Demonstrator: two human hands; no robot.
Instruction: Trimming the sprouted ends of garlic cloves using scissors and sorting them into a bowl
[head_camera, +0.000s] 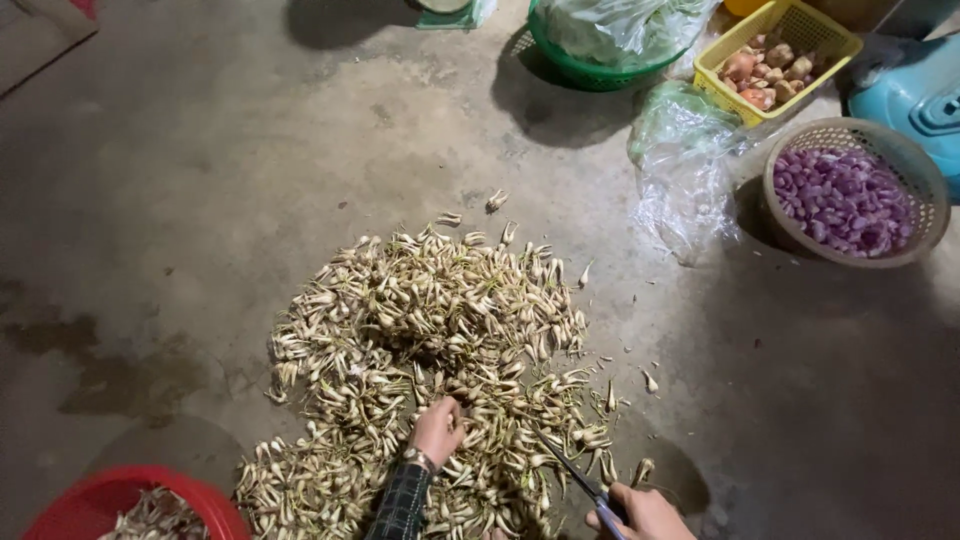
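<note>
A stained, dimly lit concrete floor (200, 200) carried a wide heap of small pale bulbs (430, 330) with stringy roots, spread loosely at its centre. The left hand (438, 430), in a checked sleeve with a wristwatch, reached into the heap, fingers closed on a few bulbs. The right hand (645, 512) gripped scissors (575, 478), blades pointing at the pile. A round basket of purple shallots (850, 195) and a red basin (120, 500) sat nearby

Clear plastic bag (683, 165) (crumpled, empty-looking) lies beside the round basket (925, 185).
</note>
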